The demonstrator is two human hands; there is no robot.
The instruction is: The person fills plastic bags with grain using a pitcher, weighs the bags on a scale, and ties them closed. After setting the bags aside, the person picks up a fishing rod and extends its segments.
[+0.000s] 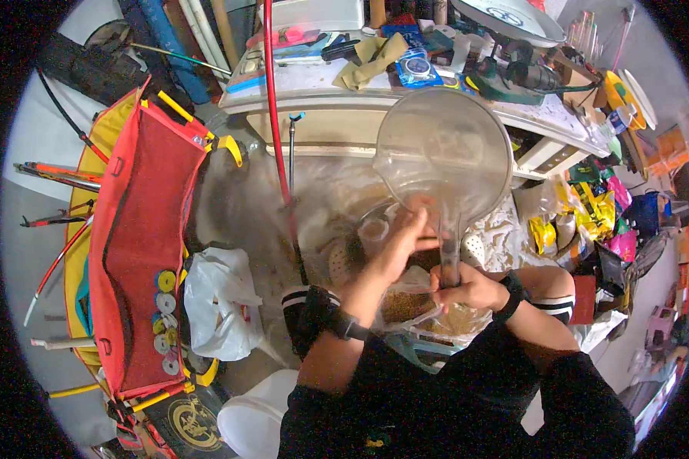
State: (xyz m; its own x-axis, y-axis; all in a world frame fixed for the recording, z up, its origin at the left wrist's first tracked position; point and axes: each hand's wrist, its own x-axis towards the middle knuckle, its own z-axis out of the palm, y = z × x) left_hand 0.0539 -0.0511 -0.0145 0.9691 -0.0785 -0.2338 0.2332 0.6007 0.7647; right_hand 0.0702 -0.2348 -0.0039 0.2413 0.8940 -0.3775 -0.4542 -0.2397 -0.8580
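Note:
A large translucent plastic scoop [445,149] with a pouring lip stands out in front of me, its round bowl upward and its handle down. My right hand [467,288] is closed round the lower end of the handle. My left hand [407,239] is at the underside of the bowl, left of the handle, with fingers apart; whether it touches the bowl is unclear. Below my hands lies an open clear plastic bag [467,321] with brown grains [406,306] in it. Behind my left hand is a round container [373,229], partly hidden.
A cluttered bench [321,96] with a weighing scale [513,19] spans the back. On the left are a red and yellow bag [149,229], a white plastic bag [220,302] and a white bucket [256,417]. A red pole [272,99] rises left of centre. Colourful packets [589,214] lie right.

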